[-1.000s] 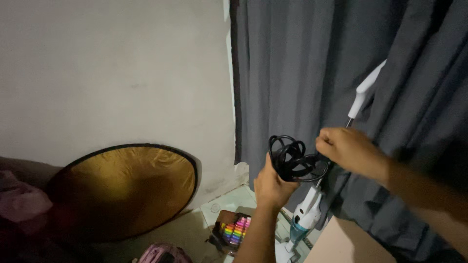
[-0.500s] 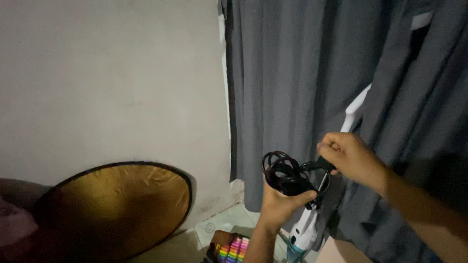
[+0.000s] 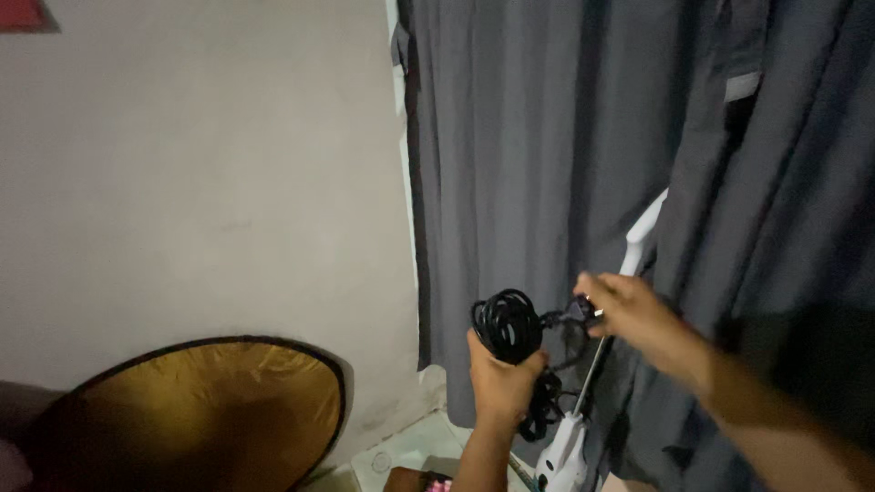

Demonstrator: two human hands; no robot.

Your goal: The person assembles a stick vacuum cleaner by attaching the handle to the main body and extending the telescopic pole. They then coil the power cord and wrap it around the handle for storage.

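The left hand (image 3: 499, 383) has its grip closed tight around a bundle of coiled black power cord (image 3: 509, 326), held up in front of the heavy grey curtain (image 3: 547, 164). The loops of the cord stand above the fist, and a few more hang below it, dangling against the curtain's lower folds. The right hand (image 3: 629, 314) is just to the right of the bundle, its fingers pinched shut on a short run of the same cord where it leaves the coil; what looks like the black plug end sits at the fingertips, though the blur makes that hard to confirm.

Behind the right hand, leaning against the curtain, stands a white upright stick vacuum cleaner (image 3: 567, 456): its slim metal tube rises from the white body at the bottom edge, and its white handle (image 3: 643, 232) pokes up among the curtain folds above the right hand.

To the left of the curtain is a plain pale wall (image 3: 200, 182). Low against that wall, well left of the curtain, leans a round gold reflector disc with a black rim (image 3: 191, 415).
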